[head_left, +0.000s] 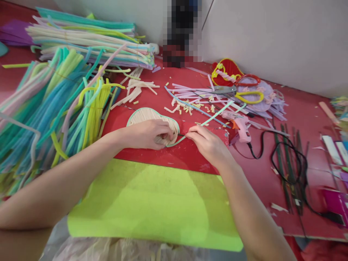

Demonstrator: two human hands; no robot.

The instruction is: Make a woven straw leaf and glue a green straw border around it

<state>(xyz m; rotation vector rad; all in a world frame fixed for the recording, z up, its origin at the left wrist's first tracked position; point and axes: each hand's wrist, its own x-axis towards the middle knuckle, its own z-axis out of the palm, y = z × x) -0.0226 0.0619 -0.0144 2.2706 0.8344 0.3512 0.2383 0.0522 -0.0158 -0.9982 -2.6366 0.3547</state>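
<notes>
A cream, peanut-shaped craft piece (145,114), covered in rows of pipe cleaner, lies on the red tabletop (130,154). Its rim is edged with a mint pipe cleaner (217,114), whose loose length runs off to the right. My left hand (152,134) rests over the piece with fingers curled, gripping its lower right edge. Close beside it, my right hand (206,141) pinches the mint pipe cleaner between thumb and fingers. A thin dark stick end shows between the two hands.
Bundled pipe cleaners (62,90) crowd the left. Scissors (250,97), lilac pipe cleaners (187,90) and cut scraps lie behind my hands. A pink glue gun (243,130) with a black cord (274,148) sits right. A lime sheet (152,203) spans the front edge.
</notes>
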